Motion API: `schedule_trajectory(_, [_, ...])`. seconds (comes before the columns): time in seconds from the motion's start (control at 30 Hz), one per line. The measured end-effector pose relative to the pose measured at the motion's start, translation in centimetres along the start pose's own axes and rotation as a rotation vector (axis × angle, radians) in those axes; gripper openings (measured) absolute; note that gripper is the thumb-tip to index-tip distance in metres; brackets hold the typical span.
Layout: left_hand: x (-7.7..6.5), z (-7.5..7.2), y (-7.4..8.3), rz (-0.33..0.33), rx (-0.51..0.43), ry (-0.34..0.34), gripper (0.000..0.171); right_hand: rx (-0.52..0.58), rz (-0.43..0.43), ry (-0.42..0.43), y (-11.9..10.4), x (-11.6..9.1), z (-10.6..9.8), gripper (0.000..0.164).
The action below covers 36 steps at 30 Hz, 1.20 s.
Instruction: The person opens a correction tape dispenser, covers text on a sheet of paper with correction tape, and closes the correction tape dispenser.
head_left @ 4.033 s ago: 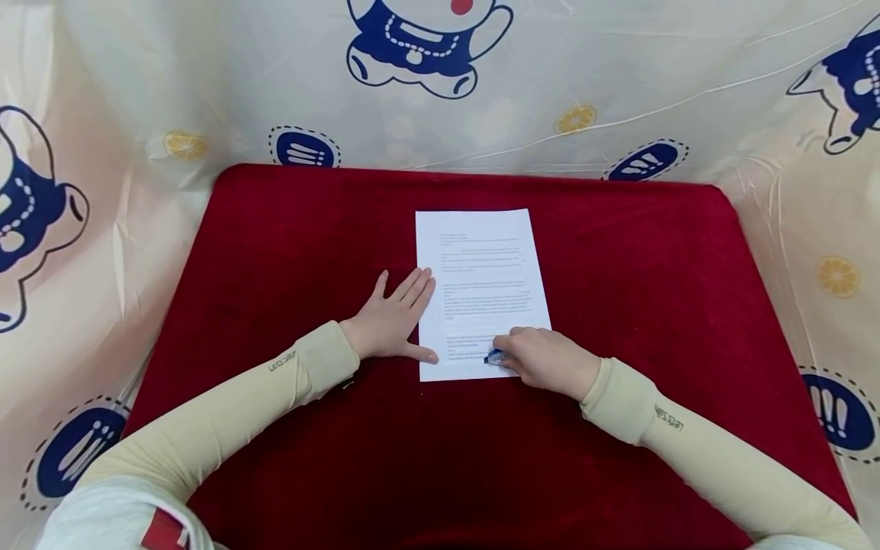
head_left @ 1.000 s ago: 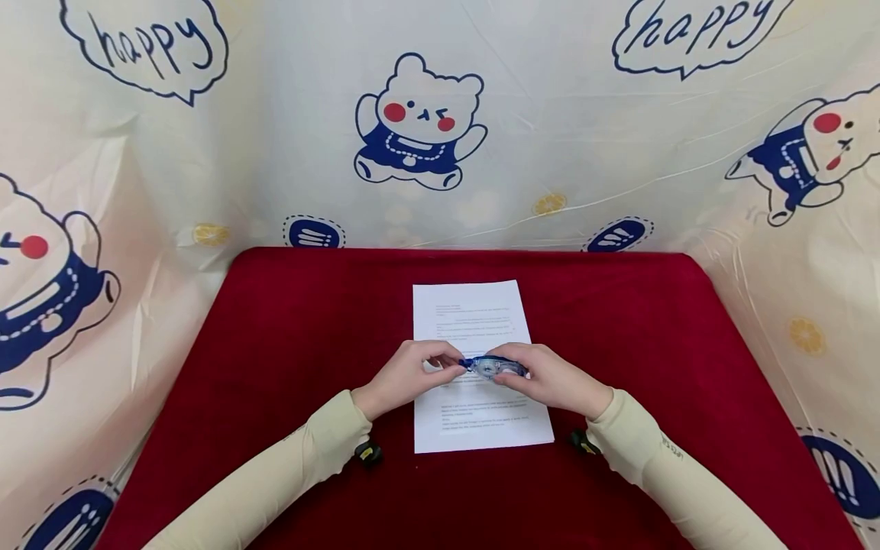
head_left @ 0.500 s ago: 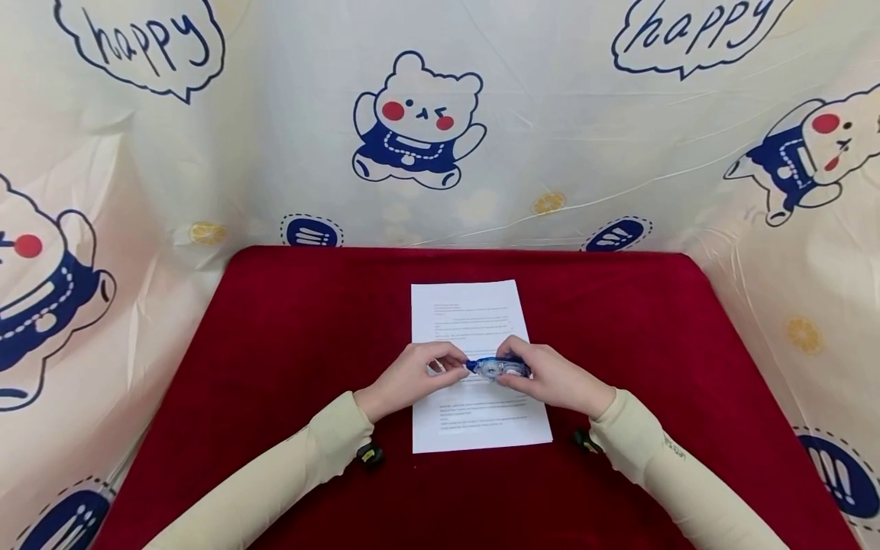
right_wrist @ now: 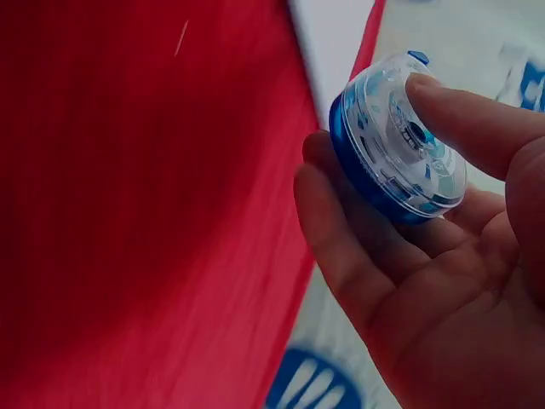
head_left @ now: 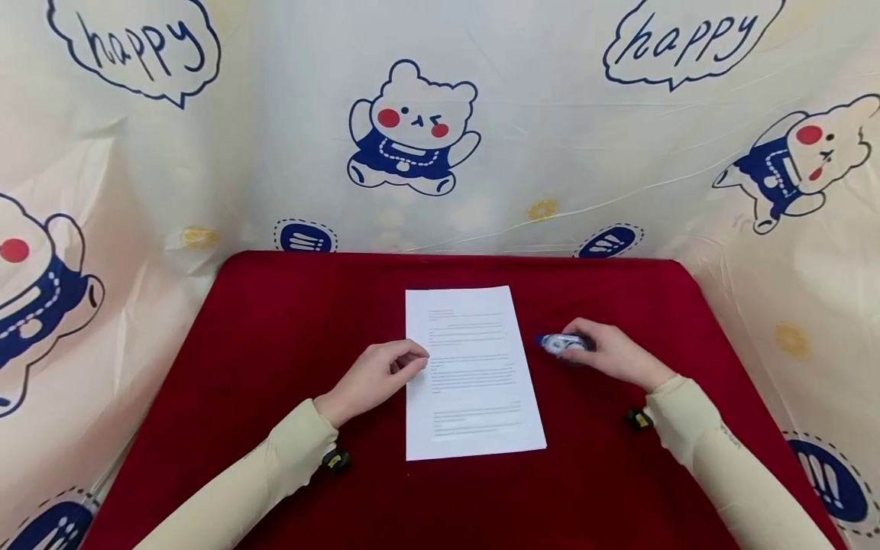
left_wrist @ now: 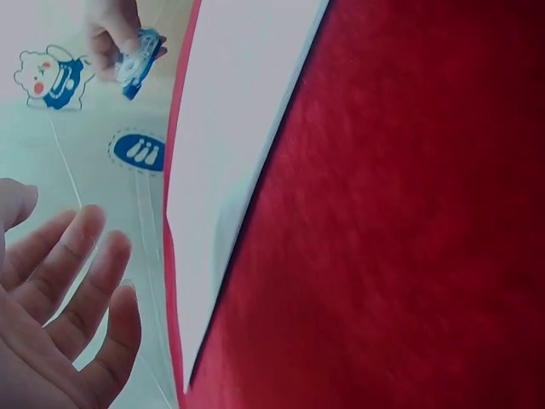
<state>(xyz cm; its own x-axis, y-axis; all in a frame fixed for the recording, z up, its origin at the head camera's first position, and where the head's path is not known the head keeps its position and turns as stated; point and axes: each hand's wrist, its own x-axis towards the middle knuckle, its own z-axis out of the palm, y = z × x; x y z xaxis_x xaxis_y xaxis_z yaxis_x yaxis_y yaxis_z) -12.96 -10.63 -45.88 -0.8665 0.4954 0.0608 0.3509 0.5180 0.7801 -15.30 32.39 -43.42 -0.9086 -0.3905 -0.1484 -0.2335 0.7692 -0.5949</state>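
Note:
My right hand (head_left: 616,353) pinches a correction tape (head_left: 558,344) to the right of the paper. The tape has a clear body and a blue base; its blue tip points left in the head view. In the right wrist view the thumb lies on the clear side of the correction tape (right_wrist: 396,145), fingers beneath it. A printed white sheet of paper (head_left: 474,389) lies flat in the middle of the table. Over its left edge is my left hand (head_left: 373,380), fingers loosely bent and nothing in them. The left wrist view shows those fingers apart from the thumb.
A dark red cloth (head_left: 309,321) covers the table. Behind and beside it hangs a pale curtain (head_left: 529,130) printed with cartoon bears. Small dark wrist devices sit under both sleeves, the right one (head_left: 638,418) close over the cloth.
Earlier the left hand pressed the paper while the right held the correction tape on it. Then both hands met at the tape. Now they have parted, the right hand carrying it right.

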Motion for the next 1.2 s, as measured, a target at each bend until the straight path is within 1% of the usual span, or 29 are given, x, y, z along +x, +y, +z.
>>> schedule_trajectory(0.13, [-0.7,-0.3,-0.7,-0.041,0.002,0.021,0.016,-0.042,0.060,0.033,3.7,1.1,-2.2,0.026])
schedule_trajectory(0.27, [-1.1,-0.3,-1.0,-0.060,0.015,0.021,0.017,-0.067,0.139,0.067,7.2,2.2,-3.7,0.031])
schedule_trajectory(0.37, [-1.3,-0.2,-1.1,-0.070,0.025,0.026,0.019,-0.079,0.200,0.072,9.1,2.9,-4.8,0.034])
schedule_trajectory(0.47, [-1.6,-0.2,-1.2,-0.079,0.010,0.033,0.019,-0.085,0.233,0.057,10.5,3.4,-5.9,0.037])
schedule_trajectory(0.57, [-1.9,-0.1,-1.3,-0.086,-0.006,0.030,0.019,-0.098,0.237,0.027,11.5,3.6,-6.6,0.038])
schedule_trajectory(0.67, [-2.4,-0.1,-1.4,-0.096,-0.005,0.028,0.020,-0.110,0.235,-0.013,12.2,3.5,-6.9,0.040])
schedule_trajectory(0.8, [-2.7,-0.3,-1.5,-0.113,0.005,0.048,0.019,-0.127,0.242,-0.051,12.7,3.5,-7.0,0.048])
schedule_trajectory(0.9, [-2.7,-0.4,-1.5,-0.108,0.008,0.069,0.019,-0.165,0.227,-0.046,12.8,3.7,-7.0,0.052])
schedule_trajectory(0.97, [-2.5,-0.4,-1.5,-0.095,0.015,0.081,0.020,-0.201,0.188,-0.028,13.0,3.8,-7.1,0.050])
schedule_trajectory(1.1, [-2.2,-0.4,-1.3,-0.092,0.050,0.100,0.020,-0.258,0.100,0.016,13.4,3.6,-6.9,0.043])
schedule_trajectory(1.13, [-2.2,-0.4,-1.3,-0.091,0.062,0.108,0.019,-0.273,0.098,0.024,13.4,3.5,-6.8,0.043])
schedule_trajectory(1.2, [-2.0,-0.3,-1.2,-0.098,0.093,0.124,0.019,-0.291,0.130,0.044,13.1,3.3,-6.5,0.048])
